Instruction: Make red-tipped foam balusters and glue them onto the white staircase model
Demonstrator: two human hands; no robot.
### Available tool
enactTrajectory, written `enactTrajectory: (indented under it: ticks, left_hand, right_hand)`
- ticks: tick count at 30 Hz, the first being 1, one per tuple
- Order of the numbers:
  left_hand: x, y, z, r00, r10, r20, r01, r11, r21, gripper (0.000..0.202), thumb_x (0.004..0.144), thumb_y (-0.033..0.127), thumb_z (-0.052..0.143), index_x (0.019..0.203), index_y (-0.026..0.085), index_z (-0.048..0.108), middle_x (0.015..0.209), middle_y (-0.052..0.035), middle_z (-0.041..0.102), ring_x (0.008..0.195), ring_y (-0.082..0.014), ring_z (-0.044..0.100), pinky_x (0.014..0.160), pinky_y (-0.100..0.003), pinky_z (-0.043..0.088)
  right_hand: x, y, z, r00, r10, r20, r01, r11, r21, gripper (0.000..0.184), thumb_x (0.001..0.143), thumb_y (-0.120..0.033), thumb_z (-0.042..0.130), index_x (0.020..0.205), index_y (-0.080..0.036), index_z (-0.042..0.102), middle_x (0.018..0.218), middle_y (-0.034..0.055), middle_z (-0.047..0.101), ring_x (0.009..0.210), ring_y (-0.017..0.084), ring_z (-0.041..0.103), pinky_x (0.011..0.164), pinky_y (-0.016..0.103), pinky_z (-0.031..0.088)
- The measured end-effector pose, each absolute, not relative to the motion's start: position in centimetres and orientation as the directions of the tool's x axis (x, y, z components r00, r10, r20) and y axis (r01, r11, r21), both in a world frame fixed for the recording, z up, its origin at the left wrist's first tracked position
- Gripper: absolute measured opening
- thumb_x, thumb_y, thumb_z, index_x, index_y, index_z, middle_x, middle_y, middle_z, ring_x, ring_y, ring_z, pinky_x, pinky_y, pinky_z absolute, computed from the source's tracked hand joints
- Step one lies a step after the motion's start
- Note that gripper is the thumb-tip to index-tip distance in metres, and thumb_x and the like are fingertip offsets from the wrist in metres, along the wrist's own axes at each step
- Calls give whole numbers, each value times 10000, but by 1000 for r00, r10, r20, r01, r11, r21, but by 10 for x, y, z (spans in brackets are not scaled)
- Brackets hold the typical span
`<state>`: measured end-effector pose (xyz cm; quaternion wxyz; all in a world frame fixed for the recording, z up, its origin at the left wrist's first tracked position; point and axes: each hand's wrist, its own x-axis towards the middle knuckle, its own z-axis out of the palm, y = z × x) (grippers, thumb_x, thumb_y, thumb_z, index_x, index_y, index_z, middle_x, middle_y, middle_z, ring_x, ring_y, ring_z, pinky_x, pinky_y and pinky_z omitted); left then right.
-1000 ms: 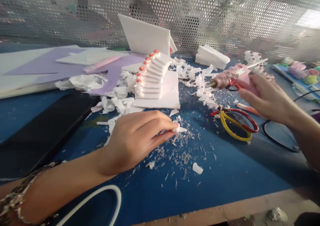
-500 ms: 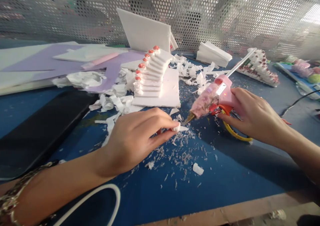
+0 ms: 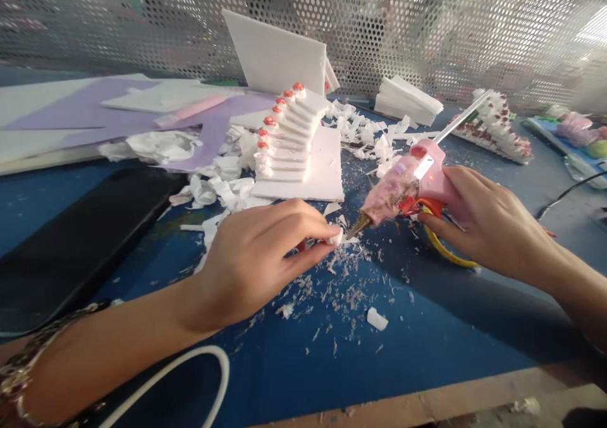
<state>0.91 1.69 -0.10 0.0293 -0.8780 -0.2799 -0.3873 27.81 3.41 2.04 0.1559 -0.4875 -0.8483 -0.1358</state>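
Note:
Between the fingertips of my left hand (image 3: 265, 260) is a small white piece (image 3: 336, 237), closely pinched; its exact kind does not show. My right hand (image 3: 497, 222) is wrapped round the handle of a pink glue gun (image 3: 403, 184), which carries a white glue stick (image 3: 463, 117) in its back. The gun's metal tip points down-left and is at or very near the white piece. Behind my left hand, a white foam staircase (image 3: 289, 143) with red-topped white blobs along its left side stands on a white foam base (image 3: 329, 165).
A dark phone-like slab (image 3: 76, 244) lies at the left, near a white cable (image 3: 190, 355). White paper curls (image 3: 208, 191) and crumbs surround the staircase. Orange-yellow scissors (image 3: 450, 257) lie under the gun. Foam sheets (image 3: 279, 52) and a perforated metal screen (image 3: 427, 30) are behind.
The glue gun's tip has come slightly closer to the white piece. Both hands keep their grips, and the view has shifted a little.

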Motion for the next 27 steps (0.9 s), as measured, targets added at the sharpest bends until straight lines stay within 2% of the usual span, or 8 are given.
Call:
enactTrajectory:
  ticks: [11, 21, 27]
  left_hand:
    - [9, 18, -2, 535, 462, 708, 509, -845, 167, 99, 755, 121, 630, 845, 126, 587, 756, -27, 638, 653, -103, 598, 562, -223, 448]
    - [9, 19, 0, 490, 489, 722, 534, -823, 195, 94, 769, 154, 619, 849, 158, 570, 755, -17, 632, 664, -108, 603, 571, -226, 460]
    - [9, 19, 0, 478, 478, 737, 531, -826, 192, 128, 775, 107, 592, 873, 174, 542, 772, -17, 613, 650, -104, 590, 590, -239, 460]
  right_hand:
    - [280, 34, 21, -495, 774, 396, 858, 508, 78, 330, 781, -436, 499, 726, -221, 255, 640, -38, 324, 507, 109, 308, 490, 242, 261]
    - [281, 35, 21, -496, 777, 388, 857, 510, 75, 321, 781, -436, 498, 732, -220, 265, 650, -35, 337, 517, 113, 321, 500, 248, 267]
    - [287, 43, 24, -533, 757, 377, 836, 541, 96, 297, 791, -462, 479, 774, -213, 319, 664, -26, 381, 532, 108, 343, 511, 240, 275]
